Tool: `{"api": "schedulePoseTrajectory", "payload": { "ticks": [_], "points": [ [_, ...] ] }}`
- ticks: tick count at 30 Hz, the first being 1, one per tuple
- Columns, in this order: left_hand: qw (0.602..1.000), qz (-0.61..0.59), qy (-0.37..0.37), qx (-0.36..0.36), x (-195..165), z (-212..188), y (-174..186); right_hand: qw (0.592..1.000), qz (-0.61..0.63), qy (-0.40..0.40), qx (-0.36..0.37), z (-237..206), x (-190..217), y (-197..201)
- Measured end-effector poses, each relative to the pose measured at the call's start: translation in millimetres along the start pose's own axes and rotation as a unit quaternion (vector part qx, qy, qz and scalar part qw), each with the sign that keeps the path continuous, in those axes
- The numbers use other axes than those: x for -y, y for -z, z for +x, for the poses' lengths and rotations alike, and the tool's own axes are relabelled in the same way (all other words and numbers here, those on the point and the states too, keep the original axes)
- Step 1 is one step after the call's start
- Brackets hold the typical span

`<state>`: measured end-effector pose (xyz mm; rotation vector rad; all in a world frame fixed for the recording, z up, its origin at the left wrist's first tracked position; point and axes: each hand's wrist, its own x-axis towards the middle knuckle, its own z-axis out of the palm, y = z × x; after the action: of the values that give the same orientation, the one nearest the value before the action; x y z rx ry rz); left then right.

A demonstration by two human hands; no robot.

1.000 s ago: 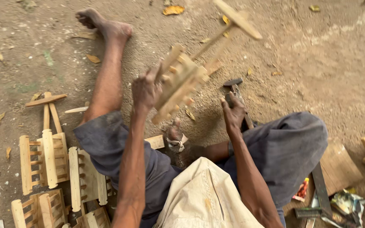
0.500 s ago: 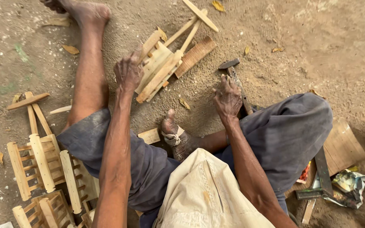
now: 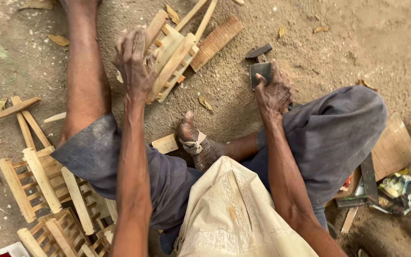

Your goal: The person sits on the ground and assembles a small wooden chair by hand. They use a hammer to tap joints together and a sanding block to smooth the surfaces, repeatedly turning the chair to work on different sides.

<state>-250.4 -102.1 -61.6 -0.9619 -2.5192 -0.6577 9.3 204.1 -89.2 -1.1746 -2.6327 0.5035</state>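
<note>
A small pale wooden slatted frame [image 3: 172, 54] is lying on bare sandy ground [image 3: 348, 43], its long rails running diagonally from lower left to upper right. The left hand [image 3: 134, 62] is gripping its left edge, fingers curled. The right hand [image 3: 273, 90] is closing around a dark metal tool [image 3: 260, 71].

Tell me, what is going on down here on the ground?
A person sits on the dirt floor making small wooden frames. The left hand grips a slatted wooden frame resting on the ground, while the right hand closes on a hammer lying beside it. More finished frames are piled by the left leg, and a wrapped foot is tucked in front.
</note>
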Motion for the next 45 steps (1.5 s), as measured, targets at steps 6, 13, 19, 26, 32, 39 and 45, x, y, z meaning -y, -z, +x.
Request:
{"api": "schedulePoseTrajectory", "payload": {
  "ticks": [6,13,19,26,32,39,45],
  "points": [
    [0.997,0.03,-0.031,0.07,-58.0,-9.4,8.3,0.999,-0.018,0.042,0.014,-1.1,6.2,1.8],
    [0.989,-0.005,-0.052,0.137,-52.3,-3.8,-31.9,0.98,0.137,-0.098,0.104,13.4,8.1,11.3],
    [0.99,0.021,-0.055,0.128,-45.5,-3.4,-41.7,0.927,0.248,-0.234,0.153,8.2,20.1,34.2],
    [0.984,0.08,-0.154,-0.029,-39.8,3.2,-42.6,0.938,0.3,-0.144,0.094,2.2,23.8,40.2],
    [0.99,0.069,-0.073,0.101,-36.2,-0.3,-43.8,0.941,0.325,-0.082,0.045,1.1,7.9,19.2],
    [0.985,0.056,-0.159,0.029,-28.1,-10.1,-43.5,0.944,0.321,-0.067,0.032,-3.0,9.3,20.1],
    [0.981,0.078,-0.118,0.129,-36.7,-7.8,-41.3,0.955,0.295,-0.035,0.006,-3.2,20.4,28.9]
  ]
}}
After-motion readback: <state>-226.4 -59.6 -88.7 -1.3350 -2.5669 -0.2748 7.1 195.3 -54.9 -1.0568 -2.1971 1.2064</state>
